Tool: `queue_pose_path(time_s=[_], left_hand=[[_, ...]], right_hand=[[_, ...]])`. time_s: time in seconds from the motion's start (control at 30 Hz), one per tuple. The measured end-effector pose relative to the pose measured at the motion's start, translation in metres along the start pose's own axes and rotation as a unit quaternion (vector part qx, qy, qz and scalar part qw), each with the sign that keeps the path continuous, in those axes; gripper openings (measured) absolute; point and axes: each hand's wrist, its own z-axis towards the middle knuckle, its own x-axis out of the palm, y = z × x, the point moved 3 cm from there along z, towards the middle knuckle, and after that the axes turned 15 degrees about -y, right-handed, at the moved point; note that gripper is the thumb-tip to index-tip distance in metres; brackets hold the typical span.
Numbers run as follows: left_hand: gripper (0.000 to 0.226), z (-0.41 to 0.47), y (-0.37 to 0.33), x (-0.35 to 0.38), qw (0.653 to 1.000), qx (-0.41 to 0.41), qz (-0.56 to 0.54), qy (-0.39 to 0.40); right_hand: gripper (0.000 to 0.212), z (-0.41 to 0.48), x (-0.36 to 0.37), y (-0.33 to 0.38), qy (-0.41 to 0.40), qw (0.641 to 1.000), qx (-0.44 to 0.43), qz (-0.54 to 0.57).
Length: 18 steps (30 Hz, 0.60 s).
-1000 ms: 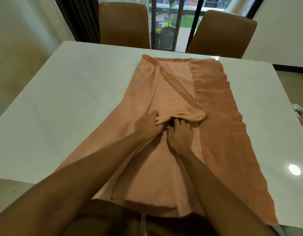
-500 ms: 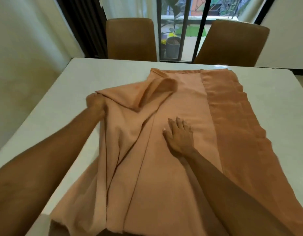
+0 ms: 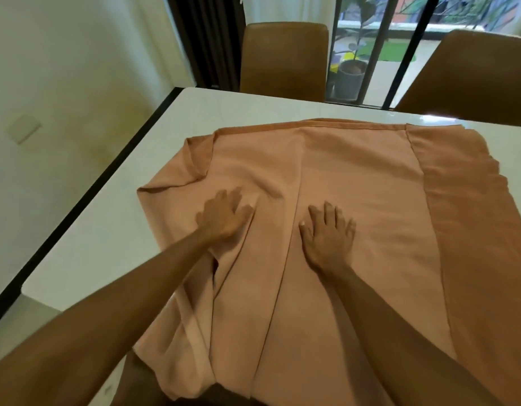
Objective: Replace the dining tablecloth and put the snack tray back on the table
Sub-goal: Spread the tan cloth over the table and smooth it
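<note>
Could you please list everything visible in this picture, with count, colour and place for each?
Tablecloth: one, peach-orange, partly unfolded on the table, creased, its near end hanging over the near edge.
Table: one, white top with a dark edge, under the cloth.
Chairs: two, brown, at the table's far side, the second further right.
Plant pot: one, grey, outside behind the window bars.
Window bars: several, black, behind the chairs.
Curtain: one, dark, left of the window.
Wall plate: one, cream, on the left wall.
Left hand: one, flat on the cloth's left part.
Right hand: one, flat on the cloth's middle.
</note>
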Motion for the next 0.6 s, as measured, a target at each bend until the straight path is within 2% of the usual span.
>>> queue_pose_path(time_s=[0.03,0.1,0.2,0.4,0.6], left_hand=[[0.076,-0.004,0.001,0.011,0.998,-0.026,0.037,0.047],[0.084,-0.004,0.007,0.024,0.993,-0.046,0.070,0.081],[0.089,0.014,0.025,0.021,0.992,-0.030,0.086,0.091],[0.087,0.084,0.070,0.003,0.986,0.017,0.128,0.107],[0.093,0.147,0.064,0.008,0.984,0.067,0.135,0.094]], right_hand=[[0.055,0.001,0.002,0.000,-0.001,1.000,-0.007,-0.008],[0.057,0.005,0.002,-0.005,-0.003,1.000,-0.016,-0.021],[0.059,0.016,0.001,-0.016,0.004,0.999,-0.013,-0.034],[0.061,0.045,0.005,-0.027,-0.007,0.998,-0.007,-0.057],[0.063,0.088,0.021,-0.031,-0.008,0.998,-0.010,-0.065]])
